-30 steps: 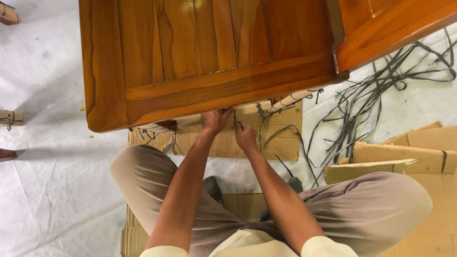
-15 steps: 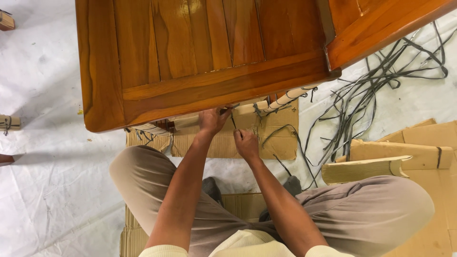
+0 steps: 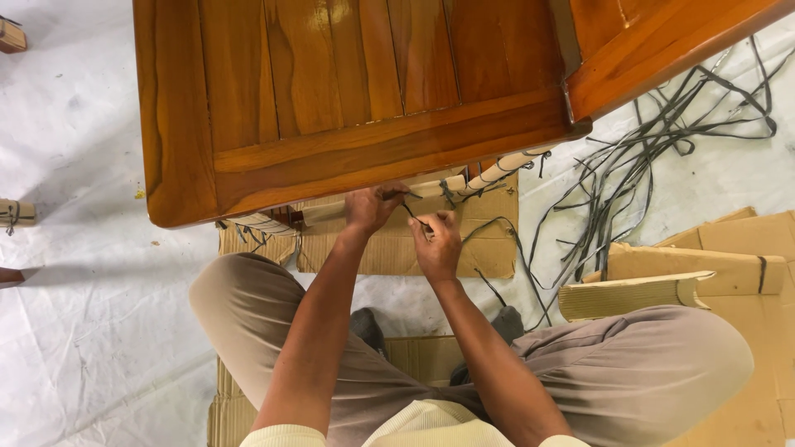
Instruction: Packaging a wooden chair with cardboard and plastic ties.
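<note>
A glossy brown wooden table [image 3: 331, 91] fills the top of the head view. Under its near edge, a cardboard-wrapped rail [image 3: 431, 187] runs across. My left hand [image 3: 371, 207] reaches beneath the edge and pinches a thin dark strap [image 3: 411, 210] against the wrapped rail. My right hand [image 3: 436, 240] is just right of it and grips the same strap, which stretches between both hands. My crossed legs in tan trousers lie below.
A pile of loose dark straps [image 3: 654, 149] lies on the white floor sheet at right. Folded cardboard pieces [image 3: 687, 277] sit by my right knee. Flat cardboard [image 3: 489, 240] lies under the table. Small wrapped wooden pieces [image 3: 15, 213] rest at far left.
My right hand has moved slightly right and down, drawing the strap taut away from my left hand. The left hand stays at the wrapped rail.
</note>
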